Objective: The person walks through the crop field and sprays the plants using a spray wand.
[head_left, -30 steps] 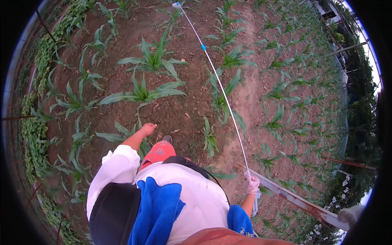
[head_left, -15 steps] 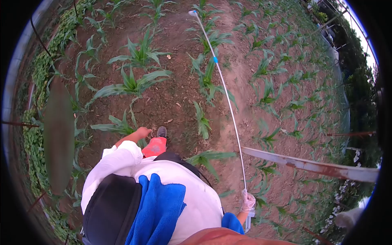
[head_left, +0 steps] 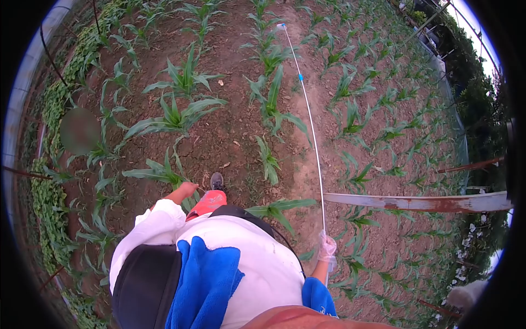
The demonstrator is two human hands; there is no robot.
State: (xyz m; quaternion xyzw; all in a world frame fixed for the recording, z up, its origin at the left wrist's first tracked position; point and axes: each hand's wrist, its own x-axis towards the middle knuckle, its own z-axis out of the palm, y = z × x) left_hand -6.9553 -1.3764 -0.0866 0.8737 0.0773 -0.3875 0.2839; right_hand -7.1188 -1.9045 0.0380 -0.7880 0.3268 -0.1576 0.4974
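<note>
A: Where's the pole [head_left: 313,131]?
B: To the right of your grey shoe [head_left: 217,181], slanting forward to a tip well ahead of it. Your right hand [head_left: 327,247], in a clear glove [head_left: 328,257], closes around the pole, rightward of the shoe and farther back.
A: And the left hand [head_left: 188,189]?
B: Just left of your shoe; I can't tell whether its fingers hold anything. A leafy plant [head_left: 173,117] grows ahead of the shoe, leftward.

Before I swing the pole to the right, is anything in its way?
Possibly: a rusty metal bar extends right from beside the white pole, farther out than the right hand; whether they're level is unclear. Corn plants also stand on that side.
</note>
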